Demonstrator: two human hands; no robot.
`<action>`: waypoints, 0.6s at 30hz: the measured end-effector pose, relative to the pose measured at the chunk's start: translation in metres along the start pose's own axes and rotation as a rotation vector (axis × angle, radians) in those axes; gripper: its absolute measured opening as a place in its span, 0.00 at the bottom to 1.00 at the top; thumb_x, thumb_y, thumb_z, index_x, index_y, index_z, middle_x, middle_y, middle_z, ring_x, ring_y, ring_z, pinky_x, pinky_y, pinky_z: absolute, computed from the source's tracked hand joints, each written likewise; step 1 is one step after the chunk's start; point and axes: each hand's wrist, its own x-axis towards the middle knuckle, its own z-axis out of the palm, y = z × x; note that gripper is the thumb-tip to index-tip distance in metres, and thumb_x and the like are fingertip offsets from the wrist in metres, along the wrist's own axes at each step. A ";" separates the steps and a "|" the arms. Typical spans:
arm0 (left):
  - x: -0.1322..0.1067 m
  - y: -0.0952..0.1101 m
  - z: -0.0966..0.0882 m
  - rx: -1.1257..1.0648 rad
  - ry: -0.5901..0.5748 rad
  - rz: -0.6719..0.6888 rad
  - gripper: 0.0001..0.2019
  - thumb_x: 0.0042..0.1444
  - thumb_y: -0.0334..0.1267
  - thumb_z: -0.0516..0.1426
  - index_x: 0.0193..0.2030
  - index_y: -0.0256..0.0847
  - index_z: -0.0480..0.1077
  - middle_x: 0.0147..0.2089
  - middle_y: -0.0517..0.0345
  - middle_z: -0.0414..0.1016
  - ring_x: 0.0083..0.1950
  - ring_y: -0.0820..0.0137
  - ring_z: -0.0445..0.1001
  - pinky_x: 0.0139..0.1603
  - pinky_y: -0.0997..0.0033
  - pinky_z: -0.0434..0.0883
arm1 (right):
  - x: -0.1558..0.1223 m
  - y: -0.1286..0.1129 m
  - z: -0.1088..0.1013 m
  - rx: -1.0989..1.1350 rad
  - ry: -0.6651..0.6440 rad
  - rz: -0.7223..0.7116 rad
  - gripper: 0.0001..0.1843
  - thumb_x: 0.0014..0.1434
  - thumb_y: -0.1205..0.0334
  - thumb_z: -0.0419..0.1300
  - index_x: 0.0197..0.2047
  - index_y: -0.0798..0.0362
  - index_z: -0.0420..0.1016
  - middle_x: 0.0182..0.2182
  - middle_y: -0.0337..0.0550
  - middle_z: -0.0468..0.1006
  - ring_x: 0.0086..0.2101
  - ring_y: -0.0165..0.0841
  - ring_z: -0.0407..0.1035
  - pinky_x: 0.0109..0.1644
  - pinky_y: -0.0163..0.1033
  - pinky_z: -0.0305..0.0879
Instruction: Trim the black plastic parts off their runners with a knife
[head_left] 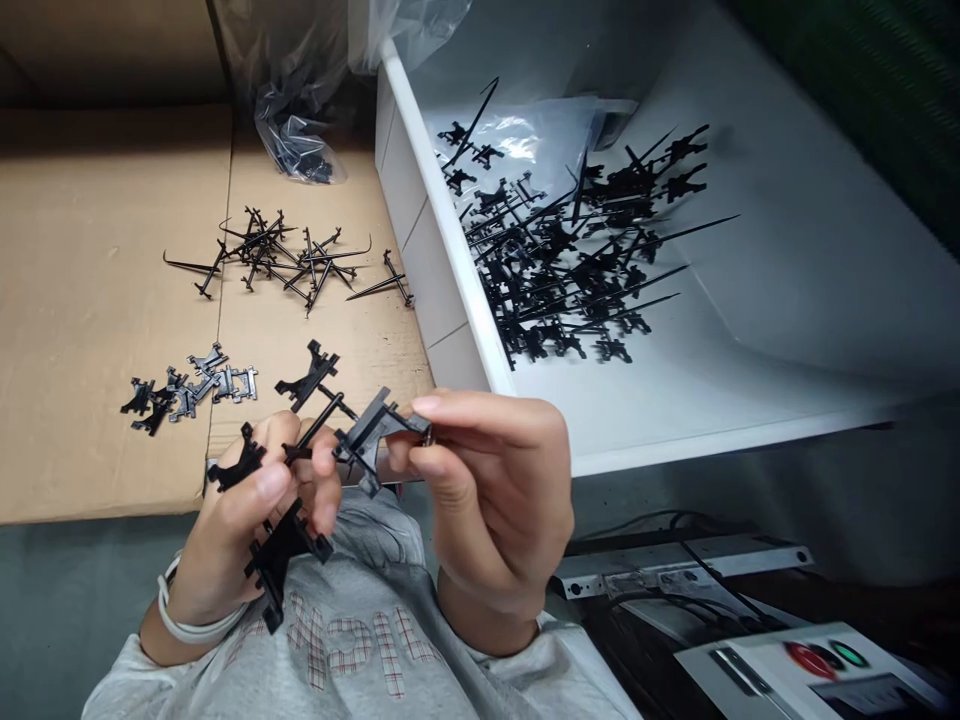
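My left hand (225, 530) is closed around a black plastic moulded sprue (319, 424), with several bracket-shaped parts sticking out around the fingers. One bracket (283, 555) hangs below the thumb, and another (309, 376) points up beyond the fingers. Between thumb and forefinger, my right hand (502, 500) pinches the end of a black plastic bracket (371, 428) on the sprue's right side. Whether this bracket is still joined to the runner, I cannot tell.
Loose brackets (196, 385) lie on the cardboard (90, 300), with a heap of bare runners (262, 245) behind them. To the right, a white bin (457, 260) holds many sprues (555, 250). A plastic bag (300, 140) stands at the back. A control box (810, 670) is at lower right.
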 end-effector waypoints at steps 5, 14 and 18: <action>0.003 -0.001 0.002 0.050 -0.055 0.055 0.18 0.57 0.42 0.73 0.30 0.42 0.67 0.36 0.60 0.76 0.30 0.75 0.74 0.32 0.78 0.72 | 0.008 0.002 0.001 0.035 0.059 0.073 0.12 0.76 0.63 0.58 0.58 0.44 0.77 0.38 0.38 0.79 0.34 0.28 0.78 0.37 0.33 0.79; 0.016 0.006 0.006 0.045 0.019 0.189 0.18 0.56 0.39 0.72 0.28 0.41 0.65 0.35 0.65 0.74 0.26 0.80 0.70 0.25 0.82 0.68 | -0.009 -0.003 0.005 -0.049 -0.104 0.005 0.22 0.73 0.68 0.59 0.67 0.45 0.69 0.41 0.42 0.82 0.33 0.32 0.78 0.36 0.40 0.79; 0.018 0.009 0.009 0.043 0.031 0.177 0.20 0.54 0.39 0.72 0.28 0.41 0.63 0.34 0.66 0.71 0.26 0.80 0.67 0.23 0.83 0.66 | -0.013 -0.006 0.015 -0.011 -0.224 0.008 0.24 0.74 0.67 0.59 0.70 0.46 0.68 0.48 0.45 0.85 0.42 0.36 0.82 0.49 0.46 0.80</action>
